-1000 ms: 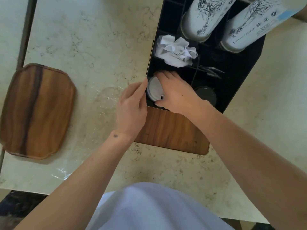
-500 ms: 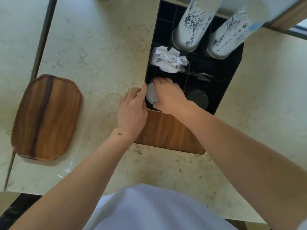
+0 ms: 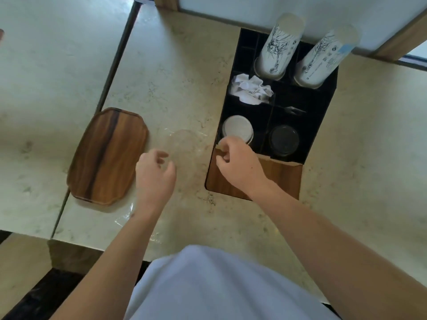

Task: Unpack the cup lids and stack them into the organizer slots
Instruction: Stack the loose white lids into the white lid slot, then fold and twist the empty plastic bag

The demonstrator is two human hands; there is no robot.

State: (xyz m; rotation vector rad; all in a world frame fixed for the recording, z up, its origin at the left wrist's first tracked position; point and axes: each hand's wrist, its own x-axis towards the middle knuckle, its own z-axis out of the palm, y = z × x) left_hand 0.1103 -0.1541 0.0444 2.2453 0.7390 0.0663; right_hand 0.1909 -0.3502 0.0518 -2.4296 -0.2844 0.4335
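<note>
Two stacks of lids are sitting in the front slots of the black organizer (image 3: 323,93) as we are looking down: the white lids (image 3: 237,128) on the left, the dark lids (image 3: 284,139) on the right. Our right hand (image 3: 240,162) is hovering at the near rim of the white slot, its grip curled nearly together on nothing we can make out. Our left hand (image 3: 155,174) is hanging loosely apart over the clear plastic wrap (image 3: 182,144) on the bench (image 3: 175,65), holding nothing. The danger, we are thinking, is that wrap: it is almost invisible against the stone, so we could be missing lids inside it, or sweeping it off the edge. A knuckle catching the white stack could tilt it against the slot wall. The crumpled paper (image 3: 250,90) and the cup sleeves (image 3: 277,46) are crowding the back slots.
</note>
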